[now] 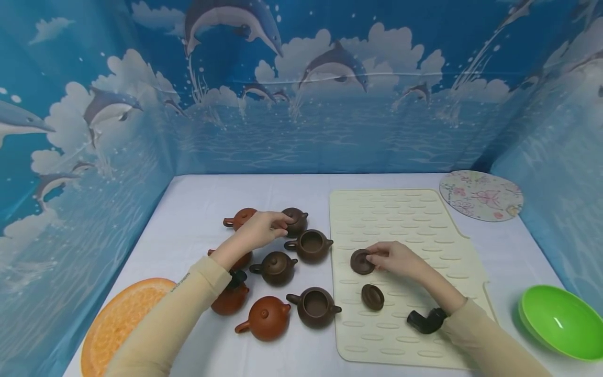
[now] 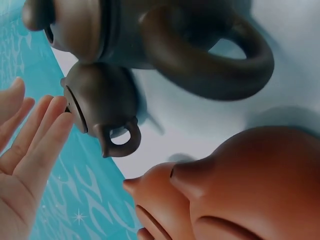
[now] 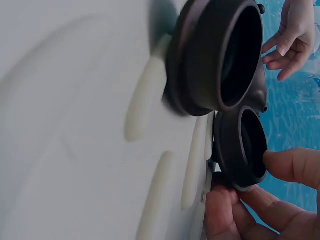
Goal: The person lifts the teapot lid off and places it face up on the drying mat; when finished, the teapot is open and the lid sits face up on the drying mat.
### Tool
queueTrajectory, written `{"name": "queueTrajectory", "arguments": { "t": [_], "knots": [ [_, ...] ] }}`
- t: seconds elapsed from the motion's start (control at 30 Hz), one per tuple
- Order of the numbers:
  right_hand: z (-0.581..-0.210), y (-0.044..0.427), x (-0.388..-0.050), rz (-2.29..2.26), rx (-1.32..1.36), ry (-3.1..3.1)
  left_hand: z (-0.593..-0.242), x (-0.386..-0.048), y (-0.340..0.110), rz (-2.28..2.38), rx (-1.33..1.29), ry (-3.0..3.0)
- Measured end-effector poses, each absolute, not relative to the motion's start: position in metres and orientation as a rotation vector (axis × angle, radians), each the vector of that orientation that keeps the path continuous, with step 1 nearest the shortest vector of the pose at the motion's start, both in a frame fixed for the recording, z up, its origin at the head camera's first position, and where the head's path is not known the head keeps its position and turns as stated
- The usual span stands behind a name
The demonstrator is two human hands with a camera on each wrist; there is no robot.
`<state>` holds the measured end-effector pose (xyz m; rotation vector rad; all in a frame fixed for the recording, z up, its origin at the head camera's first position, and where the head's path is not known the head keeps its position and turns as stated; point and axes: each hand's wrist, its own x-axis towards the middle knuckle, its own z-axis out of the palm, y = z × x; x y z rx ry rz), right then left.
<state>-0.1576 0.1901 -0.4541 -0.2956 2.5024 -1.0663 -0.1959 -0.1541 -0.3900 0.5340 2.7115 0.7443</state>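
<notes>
My left hand (image 1: 264, 228) is at the far dark-brown lidded teapot (image 1: 298, 226). In the left wrist view its fingers (image 2: 42, 132) are fairly straight beside that pot's lid, thumb apart; contact is unclear. My right hand (image 1: 398, 259) pinches a dark-brown teapot lid (image 1: 360, 263), hollow side up, over the cream mat. Nearer me on the mat is another upturned lid (image 1: 372, 297), seen large in the right wrist view. Two dark teapots stand lidless, a middle one (image 1: 313, 257) and a near one (image 1: 316, 320). Between them and my left arm is a lidded dark teapot (image 1: 277, 271).
Several reddish-brown teapots (image 1: 267, 319) stand at the left, some partly behind my left arm. The ridged cream mat (image 1: 391, 209) covers the right side. Around it are a green bowl (image 1: 560, 319), a patterned oval mat (image 1: 482, 196) and, far left, an orange-slice mat (image 1: 127, 303).
</notes>
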Motion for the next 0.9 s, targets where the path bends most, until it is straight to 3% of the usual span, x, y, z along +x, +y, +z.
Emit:
{"name": "queueTrajectory", "arguments": {
  "t": [0.27, 0.47, 0.9],
  "knots": [
    [-0.449, 0.188, -0.167, -1.002, -0.332, 2.567, -0.387, -0.203, -0.165, 0.738, 0.467, 2.777],
    [-0.427, 0.175, -0.193, -0.95, -0.39, 2.639, -0.388, -0.213, -0.175, 0.745, 0.396, 2.803],
    [-0.4, 0.081, -0.254, -1.053, -0.576, 2.612, -0.401, -0.227, -0.171, 0.676, 0.268, 2.719]
  ]
}}
